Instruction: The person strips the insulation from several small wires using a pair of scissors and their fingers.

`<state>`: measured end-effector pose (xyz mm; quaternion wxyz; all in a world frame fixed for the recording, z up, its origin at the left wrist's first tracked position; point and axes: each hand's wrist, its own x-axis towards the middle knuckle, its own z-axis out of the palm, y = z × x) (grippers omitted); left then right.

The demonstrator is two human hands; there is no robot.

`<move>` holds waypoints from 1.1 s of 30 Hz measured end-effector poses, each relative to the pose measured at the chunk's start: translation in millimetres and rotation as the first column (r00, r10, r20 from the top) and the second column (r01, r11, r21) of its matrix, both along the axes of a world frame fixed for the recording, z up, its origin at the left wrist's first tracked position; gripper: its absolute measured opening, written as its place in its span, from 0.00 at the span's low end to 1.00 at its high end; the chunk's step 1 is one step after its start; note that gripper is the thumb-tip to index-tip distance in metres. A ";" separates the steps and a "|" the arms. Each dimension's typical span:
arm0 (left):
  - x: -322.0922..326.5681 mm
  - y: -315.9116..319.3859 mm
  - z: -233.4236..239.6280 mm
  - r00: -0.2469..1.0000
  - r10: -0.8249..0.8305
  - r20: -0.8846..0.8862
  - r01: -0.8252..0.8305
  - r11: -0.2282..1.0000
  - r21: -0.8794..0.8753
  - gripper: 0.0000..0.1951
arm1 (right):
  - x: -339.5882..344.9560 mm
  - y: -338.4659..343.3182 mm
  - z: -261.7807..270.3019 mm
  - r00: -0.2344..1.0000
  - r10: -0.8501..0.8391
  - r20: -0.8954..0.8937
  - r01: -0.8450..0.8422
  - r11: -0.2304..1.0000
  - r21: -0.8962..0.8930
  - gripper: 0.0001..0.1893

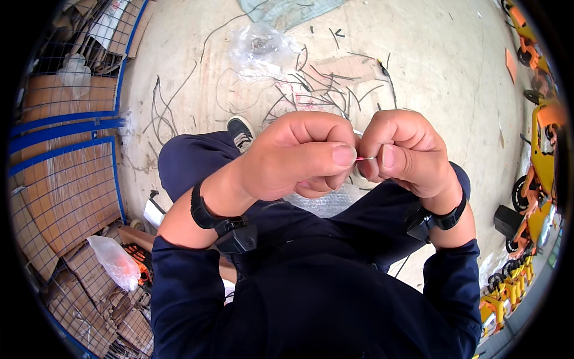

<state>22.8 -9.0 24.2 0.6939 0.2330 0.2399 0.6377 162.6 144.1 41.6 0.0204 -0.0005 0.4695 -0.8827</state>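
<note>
Between thumb and curled fingers, my left hand [305, 155] pinches a thin wire [360, 159] with red insulation. A bare silvery end of this wire spans the small gap to my right hand [403, 152], whose thumb and forefinger close on it. Both hands are held close together above my knees. The rest of the wire is hidden inside my fists. Beyond the hands, many short dark cable offcuts [329, 87] lie scattered on the concrete floor [439, 67].
A blue wire-mesh cage [67, 121] with cardboard inside stands at the left. Clear plastic bags [260, 49] and a flat cardboard piece [345, 69] lie ahead on the floor. Yellow-and-orange wheeled machines [545, 152] line the right side. Bubble wrap [325, 202] lies between my legs.
</note>
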 end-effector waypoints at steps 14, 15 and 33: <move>1.6 4.0 5.1 0.999 0.046 0.014 -0.047 0.997 0.058 0.16 | -5.7 -0.7 -19.6 0.991 0.035 -0.132 -0.068 0.965 -0.252 0.11; 1.7 3.9 4.7 0.997 0.069 -0.042 -0.067 0.996 0.054 0.17 | -5.8 -0.3 -19.3 0.993 0.019 -0.112 -0.045 0.972 -0.231 0.11; -6.5 4.6 0.5 0.648 0.161 -0.745 -0.158 0.985 0.076 0.10 | -7.3 8.5 15.2 0.998 -0.035 -0.046 0.058 0.545 0.837 0.04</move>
